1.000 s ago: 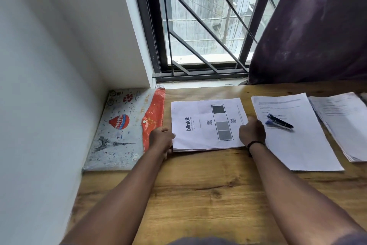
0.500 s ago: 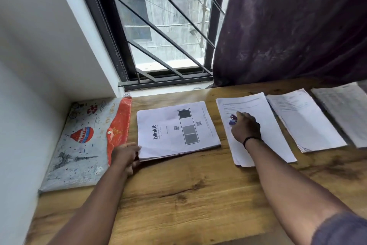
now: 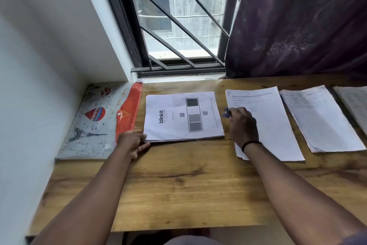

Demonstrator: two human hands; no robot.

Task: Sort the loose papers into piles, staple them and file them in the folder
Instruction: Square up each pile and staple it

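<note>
A pile of papers with "blinkit" printed on top point(image 3: 182, 116) lies in the middle of the wooden desk point(image 3: 178, 185). My left hand point(image 3: 133, 141) touches its near left corner with relaxed fingers. To its right lies a second white pile point(image 3: 274, 121). Over that pile's left edge, my right hand point(image 3: 243, 123) grips the blue stapler point(image 3: 227, 114); only its tip shows past my fingers. A grey and red printed folder point(image 3: 99, 121) lies flat at the far left against the wall.
Two more paper piles point(image 3: 321, 119) point(image 3: 355, 103) lie at the right, the last one cut off by the frame. A dark curtain point(image 3: 297, 22) hangs behind them. The barred window point(image 3: 178, 26) and white wall point(image 3: 39, 66) bound the desk's back and left.
My right hand left the blinkit pile, reached right to the stapler on the second pile and closed round it. My left hand stayed at the pile's corner. The camera view shifted.
</note>
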